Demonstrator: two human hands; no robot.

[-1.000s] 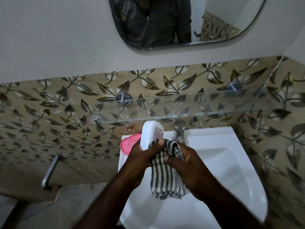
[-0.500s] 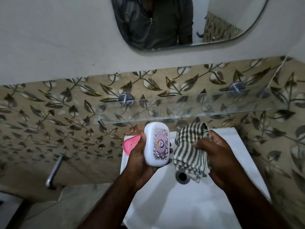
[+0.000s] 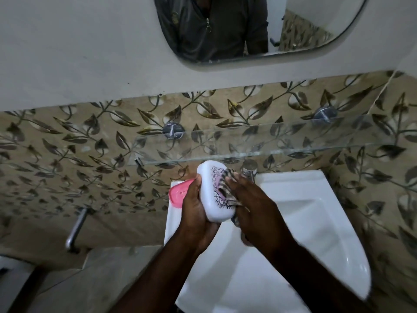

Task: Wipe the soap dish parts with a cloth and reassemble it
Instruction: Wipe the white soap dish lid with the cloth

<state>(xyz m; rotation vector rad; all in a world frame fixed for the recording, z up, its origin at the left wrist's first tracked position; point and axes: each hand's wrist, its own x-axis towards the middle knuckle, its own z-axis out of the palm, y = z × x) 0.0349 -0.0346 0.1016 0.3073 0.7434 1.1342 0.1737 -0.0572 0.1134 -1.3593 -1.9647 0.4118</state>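
Over the white ceramic basin (image 3: 316, 222), our left hand (image 3: 196, 213) grips the white oval plastic soap-dish lid (image 3: 212, 190). Our right hand (image 3: 252, 204) presses the black-and-white striped cloth (image 3: 225, 184) against its printed face. The pink plastic soap-dish tray (image 3: 178, 193) lies on the basin's left rim.

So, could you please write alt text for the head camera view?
Over a white sink, the left hand holds a white soap dish lid while the right hand presses a striped cloth against its patterned face. A pink tray lies on the sink's left rim, below a glass shelf.
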